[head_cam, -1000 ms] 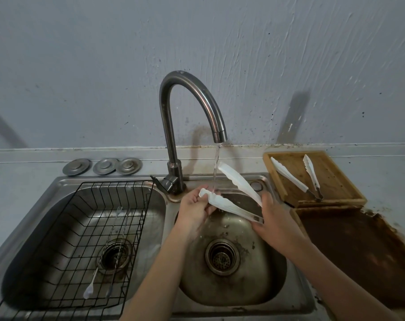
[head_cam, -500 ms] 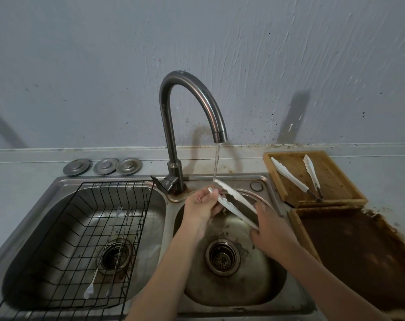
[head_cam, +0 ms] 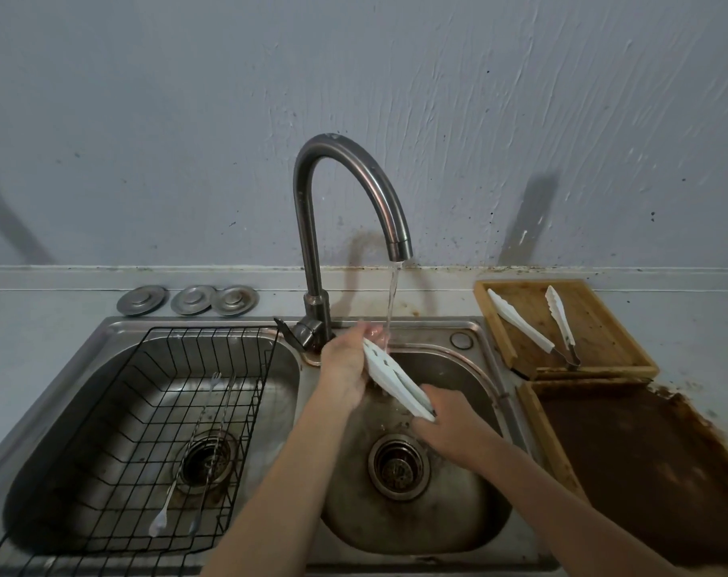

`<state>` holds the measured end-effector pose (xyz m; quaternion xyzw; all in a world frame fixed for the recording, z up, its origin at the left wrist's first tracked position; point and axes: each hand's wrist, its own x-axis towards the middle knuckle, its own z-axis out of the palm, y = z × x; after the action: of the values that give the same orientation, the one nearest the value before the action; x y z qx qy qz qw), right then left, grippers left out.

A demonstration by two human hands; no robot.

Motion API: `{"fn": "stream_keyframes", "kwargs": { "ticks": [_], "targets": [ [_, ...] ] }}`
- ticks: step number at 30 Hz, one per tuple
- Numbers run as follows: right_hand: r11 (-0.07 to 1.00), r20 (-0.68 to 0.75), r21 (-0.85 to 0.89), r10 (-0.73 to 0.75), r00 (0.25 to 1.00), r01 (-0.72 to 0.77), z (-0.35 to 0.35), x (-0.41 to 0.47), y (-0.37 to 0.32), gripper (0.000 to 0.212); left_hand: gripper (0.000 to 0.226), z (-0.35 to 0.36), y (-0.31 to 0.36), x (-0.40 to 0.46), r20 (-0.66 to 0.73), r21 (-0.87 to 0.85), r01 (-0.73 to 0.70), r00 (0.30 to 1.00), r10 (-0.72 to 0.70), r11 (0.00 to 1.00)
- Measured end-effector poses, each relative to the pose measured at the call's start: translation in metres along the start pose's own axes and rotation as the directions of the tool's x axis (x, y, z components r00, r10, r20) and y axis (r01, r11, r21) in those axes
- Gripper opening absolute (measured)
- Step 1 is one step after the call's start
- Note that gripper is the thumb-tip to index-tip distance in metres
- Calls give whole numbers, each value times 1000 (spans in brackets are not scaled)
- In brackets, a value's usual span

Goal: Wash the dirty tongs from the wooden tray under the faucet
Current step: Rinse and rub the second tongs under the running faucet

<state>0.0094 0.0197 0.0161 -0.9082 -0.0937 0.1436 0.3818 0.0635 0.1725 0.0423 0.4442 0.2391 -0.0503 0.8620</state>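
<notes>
White tongs [head_cam: 393,378] slant over the right sink basin [head_cam: 474,522], arms pressed together, tips up under the water stream from the curved faucet [head_cam: 351,168]. My left hand [head_cam: 345,364] holds the tip end, its fingers wrapped along the arms. My right hand [head_cam: 447,422] grips the hinge end lower down. A second pair of white tongs [head_cam: 533,326] lies spread open in the wooden tray [head_cam: 603,368] on the counter to the right.
A black wire rack [head_cam: 145,410] sits in the left basin with two long thin utensils [head_cam: 195,460] in it. Three metal drain covers [head_cam: 187,299] lie behind the sink. A larger, stained wooden tray [head_cam: 645,472] lies at the near right.
The tongs' arms have been squeezed from spread apart to closed. My left hand slid up around the tip end, and my right hand moved down and left at the hinge.
</notes>
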Motion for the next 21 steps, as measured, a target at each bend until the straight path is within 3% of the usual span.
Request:
{"fn": "stream_keyframes", "kwargs": {
  "ticks": [2, 7, 10, 12, 14, 19, 21],
  "targets": [
    [999, 24, 30, 27, 999, -28, 0, -2, 2, 11, 23, 3, 3, -2, 14, -219, 19, 1000, -16, 976],
    [974, 43, 206, 85, 995, -92, -8, -8, 9, 9, 30, 15, -34, -21, 134, -85, 59, 990, -47, 995],
    [864, 278, 435, 138, 950, -253, -18, -15, 21, 8, 24, 7, -29, -19, 311, -12, 95, 947, -86, 995],
    [690, 504, 603, 59, 861, -401, -27, -16, 30, 14, 26, -1, -22, -14, 405, 40, 100, 908, -107, 994],
    [540, 650, 667, -83, 755, -514, -32, -15, 35, 16, 27, -5, -17, -16, 453, 39, 77, 887, -86, 996],
    [303, 703, 706, -408, 583, -640, -24, -1, 31, 11, 22, -7, -13, -18, 444, -66, 32, 896, 1, 997],
    [246, 707, 688, -443, 552, -683, -22, 2, 30, 13, 20, -7, -13, -17, 411, -68, 28, 912, 2, 997]
  ]
}}
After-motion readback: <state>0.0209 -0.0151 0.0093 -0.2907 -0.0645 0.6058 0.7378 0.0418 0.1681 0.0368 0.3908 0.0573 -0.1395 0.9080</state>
